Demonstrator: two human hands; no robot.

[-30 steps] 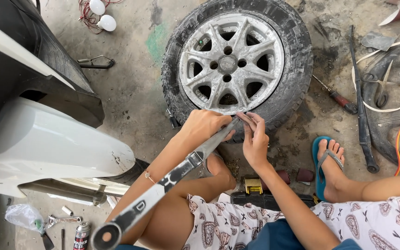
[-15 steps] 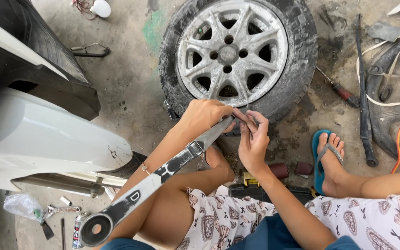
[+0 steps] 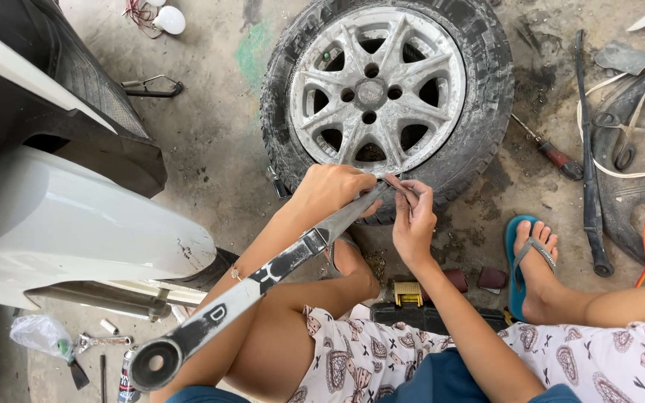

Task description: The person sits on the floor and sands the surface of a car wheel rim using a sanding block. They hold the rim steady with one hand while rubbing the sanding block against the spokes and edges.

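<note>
Two hands meet at the gritty tyre [image 3: 479, 134]: left hand [image 3: 334, 190] clamps a long scuffed metal lever [image 3: 263, 276], right hand [image 3: 416, 216] pinches its tip beside the spoked alloy rim [image 3: 375, 89].

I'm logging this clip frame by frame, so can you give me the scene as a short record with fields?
setting: concrete floor, person seated
left hand: grips a long metal bar at its tip
right hand: pinches a thin strip at the bar's tip
in front: car wheel lying flat
right side: screwdriver, scissors, blue sandal
left side: white vehicle panel
</note>
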